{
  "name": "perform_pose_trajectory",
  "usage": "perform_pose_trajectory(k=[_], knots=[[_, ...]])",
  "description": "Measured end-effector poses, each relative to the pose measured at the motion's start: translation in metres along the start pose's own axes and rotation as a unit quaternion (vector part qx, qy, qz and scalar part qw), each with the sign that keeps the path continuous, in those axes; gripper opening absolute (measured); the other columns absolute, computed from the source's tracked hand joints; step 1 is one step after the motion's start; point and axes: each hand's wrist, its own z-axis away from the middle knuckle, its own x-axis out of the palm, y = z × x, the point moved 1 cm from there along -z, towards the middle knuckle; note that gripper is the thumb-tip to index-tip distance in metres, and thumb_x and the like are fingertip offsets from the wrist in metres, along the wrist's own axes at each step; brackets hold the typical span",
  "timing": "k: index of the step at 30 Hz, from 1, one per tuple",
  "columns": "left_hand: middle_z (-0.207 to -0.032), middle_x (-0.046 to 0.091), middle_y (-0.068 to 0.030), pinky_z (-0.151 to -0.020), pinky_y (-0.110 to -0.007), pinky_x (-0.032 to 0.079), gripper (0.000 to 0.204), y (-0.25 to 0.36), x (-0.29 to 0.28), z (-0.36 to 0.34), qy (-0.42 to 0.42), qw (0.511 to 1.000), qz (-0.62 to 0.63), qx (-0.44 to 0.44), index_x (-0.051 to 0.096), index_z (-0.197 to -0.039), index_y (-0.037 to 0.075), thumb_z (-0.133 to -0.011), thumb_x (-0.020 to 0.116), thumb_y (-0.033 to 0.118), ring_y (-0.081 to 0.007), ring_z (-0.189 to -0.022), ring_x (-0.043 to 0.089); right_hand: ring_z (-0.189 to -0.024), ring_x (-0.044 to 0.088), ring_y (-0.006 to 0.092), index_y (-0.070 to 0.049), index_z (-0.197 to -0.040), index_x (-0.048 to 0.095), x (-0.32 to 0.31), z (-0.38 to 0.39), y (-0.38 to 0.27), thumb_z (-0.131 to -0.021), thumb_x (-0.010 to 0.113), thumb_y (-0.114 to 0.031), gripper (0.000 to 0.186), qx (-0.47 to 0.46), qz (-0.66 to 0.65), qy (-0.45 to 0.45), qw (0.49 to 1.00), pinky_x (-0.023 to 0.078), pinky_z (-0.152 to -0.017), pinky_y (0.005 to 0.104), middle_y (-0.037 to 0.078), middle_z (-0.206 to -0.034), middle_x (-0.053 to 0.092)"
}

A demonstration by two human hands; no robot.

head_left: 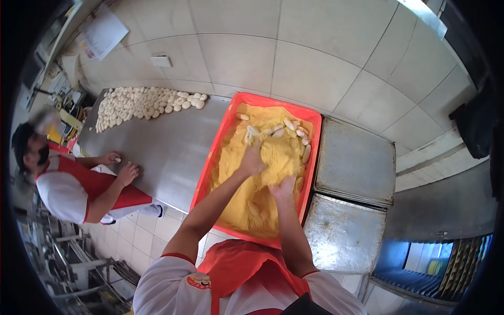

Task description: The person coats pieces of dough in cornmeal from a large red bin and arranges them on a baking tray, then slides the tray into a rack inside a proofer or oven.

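Observation:
A large red plastic tub (209, 167) holds a deep bed of yellow, cornmeal-like powder (231, 191). Several pale, elongated dough pieces (289, 124) lie in it, mostly toward the far end and along the right side, some partly coated. My left hand (253, 159) reaches into the powder near the middle, its fingertips by a small group of dough pieces (252, 132). Lower and to the right, my right hand (284, 188) is sunk in the powder at its fingers. Between both hands the powder is heaped and blurred. What either hand holds, if anything, is hidden.
Left of the tub, a metal table (173, 142) carries many round dough pieces (139, 104) along the wall. A co-worker (79, 184) stands at its near left side, handling a small piece. Stacked metal baking trays (354, 157) adjoin the tub's right side. A tiled wall (236, 58) rises behind.

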Motion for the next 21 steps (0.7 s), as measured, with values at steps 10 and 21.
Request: perform_pose_trajectory(k=[10,21], knots=[[-0.149,0.035,-0.0279,-0.112,-0.047,0.034,0.11,-0.164,-0.029,-0.12,0.014,0.966,-0.097,-0.238,0.027,-0.154,0.019,-0.069,0.062,0.08,-0.0472,-0.136,0.035,-0.14,0.033,0.0272,0.005,-0.151,0.022,-0.017,0.06,-0.017,-0.1,0.052,-0.017,0.064,-0.209,0.592,0.193,0.754,0.027,-0.115,0.0371,0.015,-0.153,0.033],[-0.15,0.031,-0.0299,-0.106,-0.059,0.031,0.104,0.038,-0.037,0.006,-0.238,0.961,-0.139,-0.036,0.041,-0.147,0.013,-0.067,0.071,0.072,-0.0477,-0.135,0.032,-0.116,0.055,0.0182,0.0,-0.142,0.042,0.063,-0.016,-0.023,-0.096,0.063,-0.023,0.056,-0.021,0.47,0.189,0.862,0.042,-0.101,0.0329,0.01,-0.127,0.06]])
